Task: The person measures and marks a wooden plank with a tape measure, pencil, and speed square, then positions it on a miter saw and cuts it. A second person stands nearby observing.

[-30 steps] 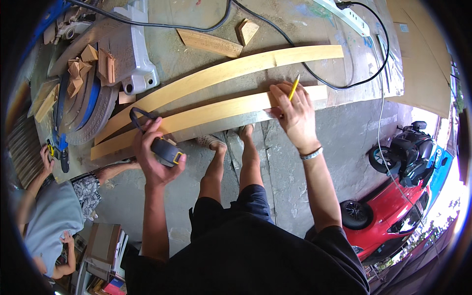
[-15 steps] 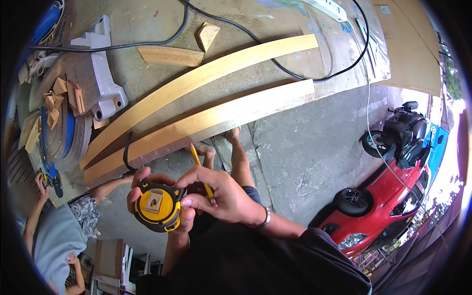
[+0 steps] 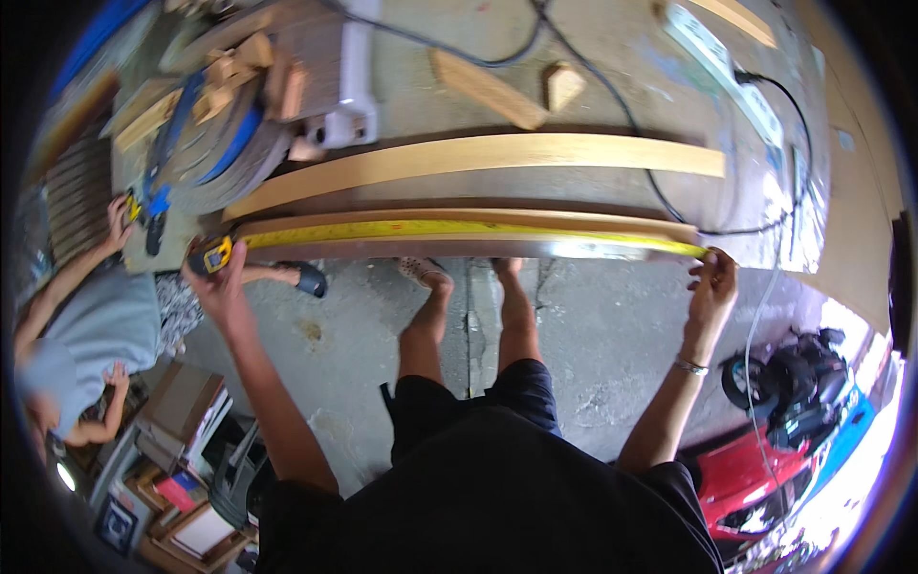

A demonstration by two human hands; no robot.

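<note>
My left hand point(image 3: 218, 277) grips the yellow-and-black tape measure point(image 3: 212, 254) at the left end of the near wooden strip point(image 3: 459, 214). The extended yellow blade point(image 3: 478, 228) runs along that strip at the bench's front edge. My right hand point(image 3: 714, 280) is closed on the blade's far end, just past the strip's right end; whether it also holds the pencil is hard to tell. A curved pale wooden strip point(image 3: 488, 153) lies farther back on the bench.
A saw base point(image 3: 354, 115) with offcuts, black cables, a white power strip point(image 3: 717, 69) and wood pieces point(image 3: 564, 86) occupy the bench point(image 3: 631, 67). A co-worker point(image 3: 96, 325) works at the left. A motorbike point(image 3: 784, 383) and red car point(image 3: 765, 478) stand right.
Since half a second ago my hands have moved from together near my body to wide apart at the bench edge, drawing out the yellow blade. The view has shifted, so the bench appears lower.
</note>
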